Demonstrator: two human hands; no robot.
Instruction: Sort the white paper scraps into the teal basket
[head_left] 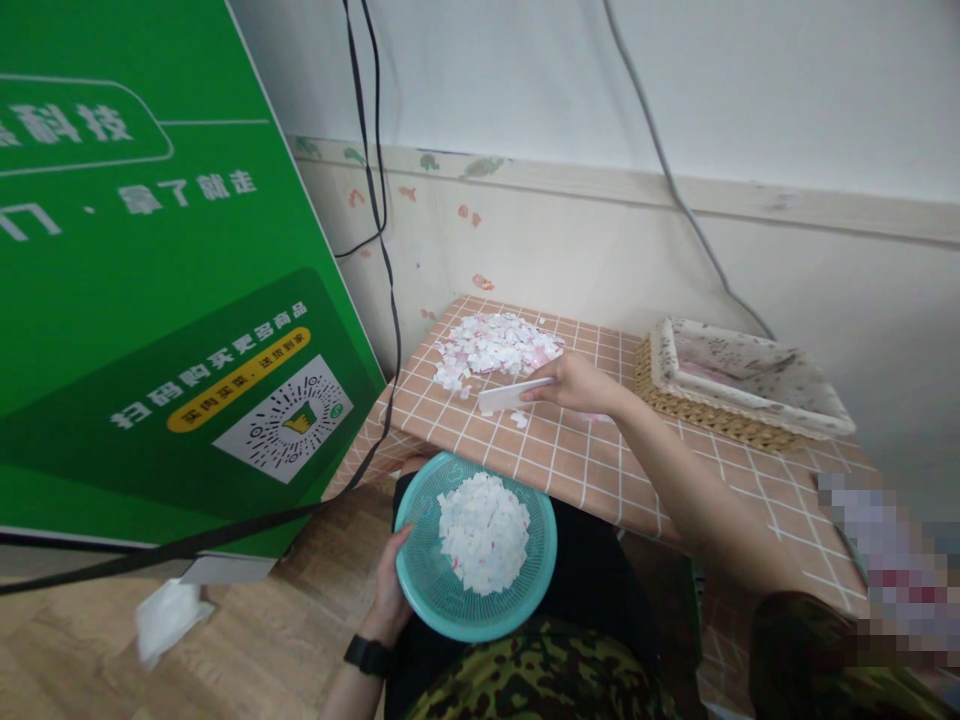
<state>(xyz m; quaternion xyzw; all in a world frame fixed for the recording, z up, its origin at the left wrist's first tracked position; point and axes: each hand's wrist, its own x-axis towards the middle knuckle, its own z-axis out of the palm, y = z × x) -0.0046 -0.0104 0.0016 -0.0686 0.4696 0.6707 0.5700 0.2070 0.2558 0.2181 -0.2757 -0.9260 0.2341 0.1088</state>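
1. Grips the teal strainer (421, 545) at its rim with the left hand (394, 575); holds it over the lap, just below the near edge of the surface (570, 470).
2. Shows a mound of white paper scraps (484, 530) inside the strainer.
3. Pinches a white card (506, 396) in the right hand (574, 383), over the surface; cannot tell whether touching it.
4. Has hands well apart, each clamped on its own item.
5. Shows a wider scrap pile (495, 345) on the surface, just beyond the card.
6. Includes a cloth-lined wicker basket (705, 418) farther right.
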